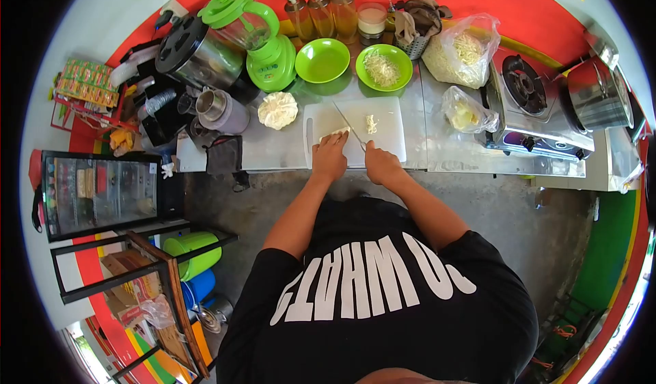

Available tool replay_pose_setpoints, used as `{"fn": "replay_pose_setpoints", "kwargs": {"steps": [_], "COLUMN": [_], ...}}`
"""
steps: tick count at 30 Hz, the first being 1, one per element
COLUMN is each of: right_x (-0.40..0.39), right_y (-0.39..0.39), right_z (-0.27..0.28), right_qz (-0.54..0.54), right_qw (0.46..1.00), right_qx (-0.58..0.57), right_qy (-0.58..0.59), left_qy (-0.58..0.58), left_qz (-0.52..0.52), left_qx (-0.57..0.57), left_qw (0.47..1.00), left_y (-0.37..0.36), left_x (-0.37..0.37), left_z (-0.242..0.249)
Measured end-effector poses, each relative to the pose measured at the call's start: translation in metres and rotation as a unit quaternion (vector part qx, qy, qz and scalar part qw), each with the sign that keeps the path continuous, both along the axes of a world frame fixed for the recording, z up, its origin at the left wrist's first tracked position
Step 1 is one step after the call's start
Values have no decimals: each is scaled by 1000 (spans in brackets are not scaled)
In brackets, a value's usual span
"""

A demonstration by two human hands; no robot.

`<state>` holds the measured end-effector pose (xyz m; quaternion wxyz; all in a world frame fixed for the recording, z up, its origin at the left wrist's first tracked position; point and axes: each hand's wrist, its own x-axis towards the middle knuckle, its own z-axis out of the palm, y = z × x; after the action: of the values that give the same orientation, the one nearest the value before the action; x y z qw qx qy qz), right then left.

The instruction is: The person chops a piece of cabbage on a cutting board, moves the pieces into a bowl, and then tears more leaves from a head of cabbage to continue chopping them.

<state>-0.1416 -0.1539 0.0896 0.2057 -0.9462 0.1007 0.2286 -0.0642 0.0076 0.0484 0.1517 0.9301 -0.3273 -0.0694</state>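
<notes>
At centre frame, our right hand (383,163) is clamping the knife (350,125), its blade slanting up-left over the cutting board (391,141). Our left hand (329,157), the nearer, is gripping the cabbage piece (339,131), which is lying just left of the blade, beyond our left knuckles.

Counter (275,153)—smooth, glossy metal

1 head-worn camera, looking forward and steeply down
</notes>
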Motion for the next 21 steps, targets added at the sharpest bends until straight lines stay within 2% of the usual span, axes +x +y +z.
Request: {"fn": "replay_pose_setpoints", "kwargs": {"steps": [5,14,21], "right_x": [-2,8,30], "right_y": [6,9,13], "right_z": [-13,1,-17], "right_qz": [-32,-4,-38], "right_qw": [999,1000,999], "right_qx": [4,0,11], "right_qy": [-11,14,20], "left_qy": [13,29,49], "left_qz": [-8,-12,-11], "left_qx": [-3,0,-14], "left_qw": [1000,1000,999], "left_y": [-4,4,6], "left_x": [4,4,6], "left_z": [7,4,-4]}}
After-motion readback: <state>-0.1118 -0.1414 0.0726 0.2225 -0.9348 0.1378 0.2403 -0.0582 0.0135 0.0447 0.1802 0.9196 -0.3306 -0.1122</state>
